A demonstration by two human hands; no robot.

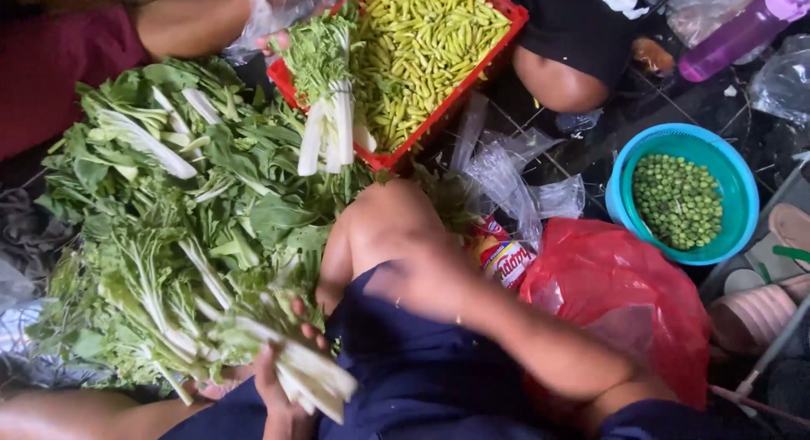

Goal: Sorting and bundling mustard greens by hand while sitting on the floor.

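A bunch of greens [287, 364] with white stalks sits low in the frame, left of centre, gripped by the left hand [283, 389] with its fingers curled round the stems. The right hand [426, 275], blurred at centre, rests over a bare knee [380, 229]; how far it is open I cannot tell. A big pile of leaves [169, 212] fills the left side. Top centre, a red crate [396, 153] holds yellow-green chillies [422, 43], with another person's hand [283, 10] by it. A blue bowl [734, 178] of peas [679, 199] sits right, above a red bag [616, 288].
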